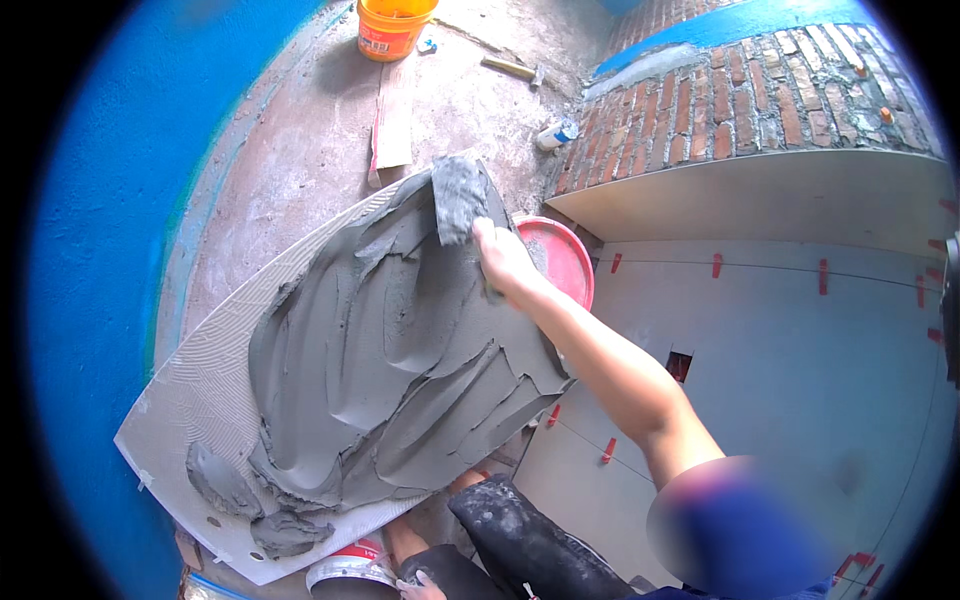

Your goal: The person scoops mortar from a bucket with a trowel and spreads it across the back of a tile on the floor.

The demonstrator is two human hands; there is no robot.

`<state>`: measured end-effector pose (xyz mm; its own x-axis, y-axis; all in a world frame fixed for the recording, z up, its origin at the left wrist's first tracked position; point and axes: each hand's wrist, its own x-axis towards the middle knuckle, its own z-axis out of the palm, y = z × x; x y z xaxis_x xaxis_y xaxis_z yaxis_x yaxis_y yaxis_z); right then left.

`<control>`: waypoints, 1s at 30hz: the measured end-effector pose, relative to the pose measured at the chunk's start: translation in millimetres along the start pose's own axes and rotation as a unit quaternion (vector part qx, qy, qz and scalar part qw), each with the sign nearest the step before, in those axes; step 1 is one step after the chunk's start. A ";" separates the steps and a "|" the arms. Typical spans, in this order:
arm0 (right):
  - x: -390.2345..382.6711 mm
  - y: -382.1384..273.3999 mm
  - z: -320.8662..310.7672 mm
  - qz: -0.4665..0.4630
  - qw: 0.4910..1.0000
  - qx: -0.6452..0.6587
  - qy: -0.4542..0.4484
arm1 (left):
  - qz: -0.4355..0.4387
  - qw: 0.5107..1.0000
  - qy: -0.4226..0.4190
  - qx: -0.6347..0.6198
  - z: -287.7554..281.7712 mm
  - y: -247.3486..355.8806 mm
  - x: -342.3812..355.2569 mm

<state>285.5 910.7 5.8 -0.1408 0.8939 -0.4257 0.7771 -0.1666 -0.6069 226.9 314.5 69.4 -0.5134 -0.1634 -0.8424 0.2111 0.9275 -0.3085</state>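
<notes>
My right hand (498, 255) is closed around the handle of a trowel (459, 200) whose flat blade is smeared with grey mortar. The blade rests near the far corner of a large tile (195, 385), over a thick, ridged layer of mortar (345, 330). Fine combed lines show on the tile's bare left part, and two loose lumps of mortar lie at its near end. At the lower edge my left hand (422, 588) is partly in view beside a white and red bucket (352, 572); its fingers look loosely apart and I see nothing in them.
A red round tub (560, 260) stands beyond my right forearm. Farther off are an orange bucket (390, 28), a cardboard strip (392, 125), a hammer (512, 68) and a small can (556, 135). Blue wall (90, 300) bounds the left; tiled wall (770, 330) with red clips the right.
</notes>
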 end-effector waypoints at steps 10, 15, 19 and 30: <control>75.4 -66.4 85.1 0.196 0.892 0.394 -0.102 | -0.019 0.998 -0.039 -0.035 -14.4 15.5 -15.6; -25.1 -103.9 85.5 -0.028 0.940 0.060 -0.334 | -0.037 0.998 -0.018 -0.056 -20.2 7.5 -17.0; -56.7 -98.0 80.5 -0.196 0.910 -0.197 -0.307 | -0.015 0.997 -0.011 -0.070 -21.0 10.1 -18.8; 91.6 -24.4 4.0 -0.090 0.944 -0.314 0.049 | -0.068 0.992 -0.019 -0.106 -4.2 0.2 -9.9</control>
<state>251.3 995.0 -21.1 -0.2717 0.9234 -0.2710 0.9607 0.2435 -0.1333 228.5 317.7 79.5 -0.4930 -0.2998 -0.8167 -0.0395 0.9455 -0.3233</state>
